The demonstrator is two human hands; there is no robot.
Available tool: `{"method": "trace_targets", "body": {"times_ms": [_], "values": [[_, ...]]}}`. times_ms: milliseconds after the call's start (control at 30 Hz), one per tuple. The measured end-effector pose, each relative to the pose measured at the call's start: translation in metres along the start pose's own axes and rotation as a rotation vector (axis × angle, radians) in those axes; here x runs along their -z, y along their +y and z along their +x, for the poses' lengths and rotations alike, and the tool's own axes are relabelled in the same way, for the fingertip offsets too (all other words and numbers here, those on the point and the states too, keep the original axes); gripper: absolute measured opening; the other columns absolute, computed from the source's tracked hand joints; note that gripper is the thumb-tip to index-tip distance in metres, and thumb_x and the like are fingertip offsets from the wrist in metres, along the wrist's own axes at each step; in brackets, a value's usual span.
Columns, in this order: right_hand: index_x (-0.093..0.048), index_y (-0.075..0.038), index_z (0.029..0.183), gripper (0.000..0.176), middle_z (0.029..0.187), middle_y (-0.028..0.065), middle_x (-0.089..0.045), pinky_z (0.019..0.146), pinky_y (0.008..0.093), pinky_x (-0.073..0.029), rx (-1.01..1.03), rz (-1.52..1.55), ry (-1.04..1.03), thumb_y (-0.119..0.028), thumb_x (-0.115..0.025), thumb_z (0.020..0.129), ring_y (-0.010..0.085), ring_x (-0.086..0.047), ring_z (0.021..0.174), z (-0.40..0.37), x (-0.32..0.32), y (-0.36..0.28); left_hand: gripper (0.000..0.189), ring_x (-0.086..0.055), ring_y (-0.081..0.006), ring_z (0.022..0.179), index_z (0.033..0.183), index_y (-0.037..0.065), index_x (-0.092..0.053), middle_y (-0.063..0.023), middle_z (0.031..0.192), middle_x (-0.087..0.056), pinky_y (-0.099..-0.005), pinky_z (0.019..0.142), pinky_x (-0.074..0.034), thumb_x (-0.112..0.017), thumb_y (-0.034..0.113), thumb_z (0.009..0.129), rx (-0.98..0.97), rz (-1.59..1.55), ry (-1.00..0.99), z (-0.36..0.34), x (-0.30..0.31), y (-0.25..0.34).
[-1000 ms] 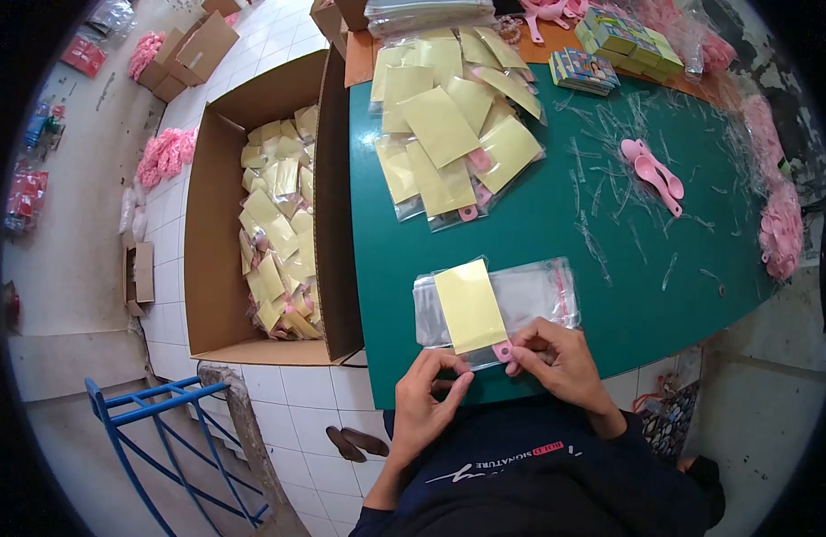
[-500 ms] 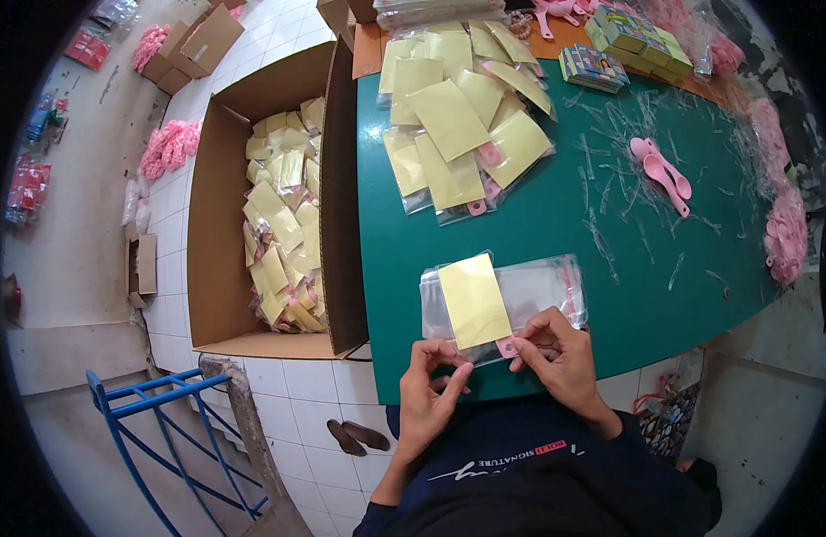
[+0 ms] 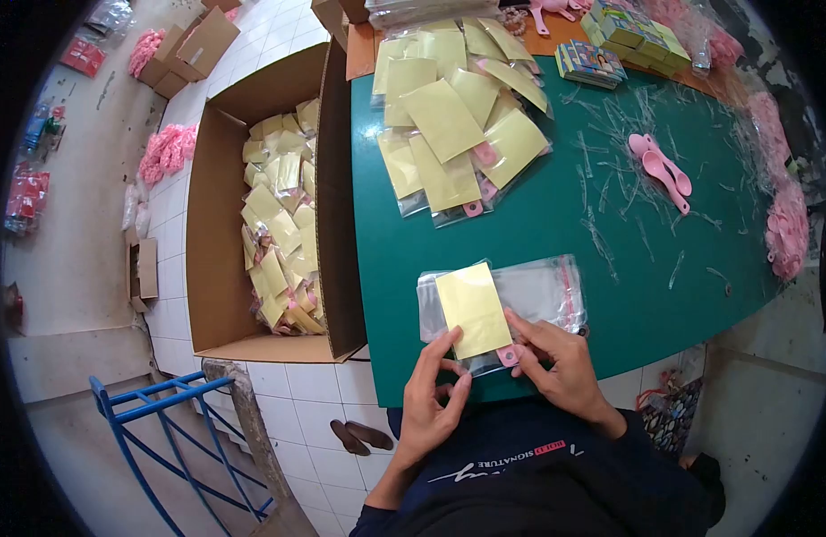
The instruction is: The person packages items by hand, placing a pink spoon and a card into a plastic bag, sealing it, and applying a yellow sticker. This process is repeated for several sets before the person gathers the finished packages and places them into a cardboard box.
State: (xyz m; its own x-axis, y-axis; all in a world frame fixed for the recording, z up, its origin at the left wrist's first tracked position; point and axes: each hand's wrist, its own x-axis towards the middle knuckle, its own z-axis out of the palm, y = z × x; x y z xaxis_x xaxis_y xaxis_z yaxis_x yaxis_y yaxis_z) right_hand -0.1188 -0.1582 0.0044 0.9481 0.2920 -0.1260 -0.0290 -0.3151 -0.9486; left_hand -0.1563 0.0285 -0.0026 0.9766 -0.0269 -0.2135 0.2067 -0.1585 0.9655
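A clear plastic bag [image 3: 477, 365] holds a yellow card [image 3: 474, 311] and a pink spoon, whose handle end [image 3: 508, 356] shows below the card. It lies over a stack of flat clear bags [image 3: 543, 291] at the table's front edge. My left hand [image 3: 434, 394] grips the bag's lower left side, index fingertip at the card's edge and thumb lower down. On the other side my right hand [image 3: 553, 358] pinches the bag beside the spoon handle, its index finger along the card's right edge. Most of the spoon is hidden behind the card.
Filled bags with yellow cards [image 3: 444, 121] are piled on the green table [image 3: 556, 206]. Left of it stands a cardboard box [image 3: 341, 224] of similar packs. Loose pink spoons [image 3: 664, 174], plastic strips and stacked small boxes [image 3: 590, 64] lie farther right. A blue metal rack [image 3: 167, 394] stands lower left.
Both index fingers have moved up along the sides of the yellow card. The bag has shifted slightly toward me. The whole view has moved a little.
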Motion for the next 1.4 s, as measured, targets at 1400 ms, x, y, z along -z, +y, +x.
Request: {"method": "trace_targets", "body": {"times_ms": [1400], "values": [[-0.059,0.001,0.097,0.015,0.081,0.0081,-0.06,0.065,0.024,-0.046,0.157,-0.299,0.659,-0.007,-0.061,0.085,0.0105,-0.058,0.07,0.016,0.108,-0.031,0.014,-0.066,-0.0232,0.086,0.081,0.005,-0.052,-0.0077,0.092,-0.067,-0.0338,0.082,-0.049,-0.065,0.005,0.077,-0.651,0.475,-0.362,0.129,-0.018,0.028]]}}
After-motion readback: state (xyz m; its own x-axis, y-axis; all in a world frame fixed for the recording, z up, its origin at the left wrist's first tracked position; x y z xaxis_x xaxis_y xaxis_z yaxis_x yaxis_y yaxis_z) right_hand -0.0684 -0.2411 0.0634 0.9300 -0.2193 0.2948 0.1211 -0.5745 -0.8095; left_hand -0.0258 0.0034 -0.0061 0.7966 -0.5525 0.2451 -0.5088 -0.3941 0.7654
